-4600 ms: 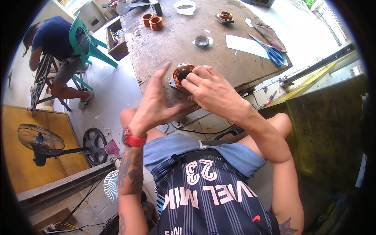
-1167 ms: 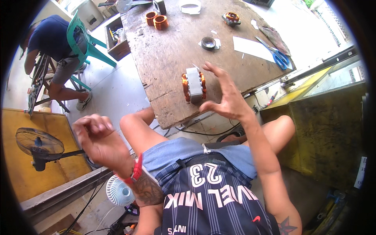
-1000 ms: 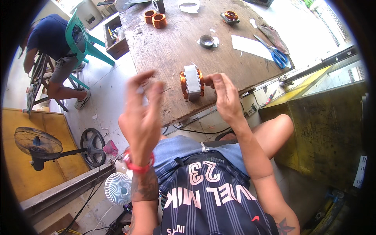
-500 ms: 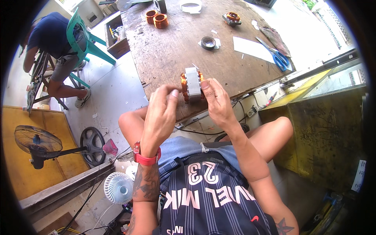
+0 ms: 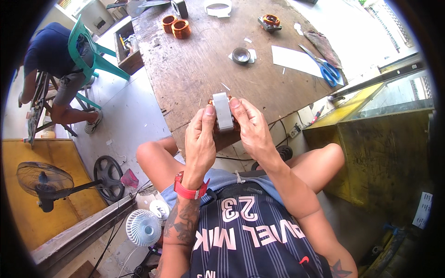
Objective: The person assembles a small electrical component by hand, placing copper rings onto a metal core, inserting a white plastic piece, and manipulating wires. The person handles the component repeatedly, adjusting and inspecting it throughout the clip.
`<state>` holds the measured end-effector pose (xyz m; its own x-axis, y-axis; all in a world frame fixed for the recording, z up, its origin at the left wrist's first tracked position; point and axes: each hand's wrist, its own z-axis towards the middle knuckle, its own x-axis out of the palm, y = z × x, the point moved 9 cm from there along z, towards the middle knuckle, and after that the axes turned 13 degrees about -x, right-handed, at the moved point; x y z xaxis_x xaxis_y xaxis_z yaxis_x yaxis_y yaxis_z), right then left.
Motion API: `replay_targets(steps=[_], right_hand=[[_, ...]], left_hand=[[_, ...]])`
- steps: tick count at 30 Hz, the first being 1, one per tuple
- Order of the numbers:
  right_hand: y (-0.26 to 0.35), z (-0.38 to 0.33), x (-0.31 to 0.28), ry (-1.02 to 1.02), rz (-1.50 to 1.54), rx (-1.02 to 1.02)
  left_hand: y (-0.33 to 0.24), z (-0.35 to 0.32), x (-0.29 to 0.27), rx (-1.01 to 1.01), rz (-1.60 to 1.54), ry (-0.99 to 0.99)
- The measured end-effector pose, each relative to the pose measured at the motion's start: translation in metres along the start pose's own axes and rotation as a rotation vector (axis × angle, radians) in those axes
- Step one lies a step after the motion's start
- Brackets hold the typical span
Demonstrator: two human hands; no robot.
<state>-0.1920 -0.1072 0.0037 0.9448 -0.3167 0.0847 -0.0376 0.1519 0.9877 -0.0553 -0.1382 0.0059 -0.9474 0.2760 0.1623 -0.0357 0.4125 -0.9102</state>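
Observation:
Between my hands, at the near edge of the wooden table, is a motor stator (image 5: 224, 111) with a grey metal core and copper windings on both sides. My left hand (image 5: 201, 133) grips its left side, the thumb pressed against the copper winding. From the right, my right hand (image 5: 251, 123) closes on the other side, its thumb up at the top of the core. Both sets of fingers curl underneath and are partly hidden. Beyond the stator, a roll of dark tape (image 5: 241, 56) lies on a scrap of white paper.
Two copper coils (image 5: 181, 28) stand at the far left of the table (image 5: 171, 78). A second wound core (image 5: 270, 22) sits far right, near blue-handled scissors (image 5: 329, 74) on white paper (image 5: 292, 60). A person (image 5: 53, 51) works beside a green chair (image 5: 90, 53). A fan (image 5: 45, 180) is at left.
My left hand has moved right and now grips the stator's left side. The stator has come slightly nearer and turned a little. The view has shifted somewhat.

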Motion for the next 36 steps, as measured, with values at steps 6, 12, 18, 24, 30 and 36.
replay_targets(steps=[6, 12, 18, 24, 30, 36], right_hand=[[-0.018, -0.004, -0.001, 0.011, 0.263, 0.269], [-0.005, -0.004, -0.008, 0.259, 0.149, 0.204], [0.032, 0.060, -0.030, 0.100, -0.223, -0.115], [0.021, 0.082, 0.036, 0.327, 0.164, -0.243], [0.021, 0.079, 0.042, 0.276, 0.228, -0.226], [0.019, 0.077, 0.037, 0.246, 0.215, -0.298]], left_hand=[[0.016, 0.003, -0.010, -0.199, -0.156, 0.136], [0.012, 0.008, -0.018, -0.379, -0.030, 0.417], [-0.081, 0.050, -0.035, 0.151, 0.224, -0.087], [-0.053, 0.078, 0.032, 0.249, 0.008, 0.383], [-0.042, 0.077, 0.033, 0.114, -0.025, 0.318], [-0.034, 0.075, 0.028, 0.133, -0.009, 0.324]])
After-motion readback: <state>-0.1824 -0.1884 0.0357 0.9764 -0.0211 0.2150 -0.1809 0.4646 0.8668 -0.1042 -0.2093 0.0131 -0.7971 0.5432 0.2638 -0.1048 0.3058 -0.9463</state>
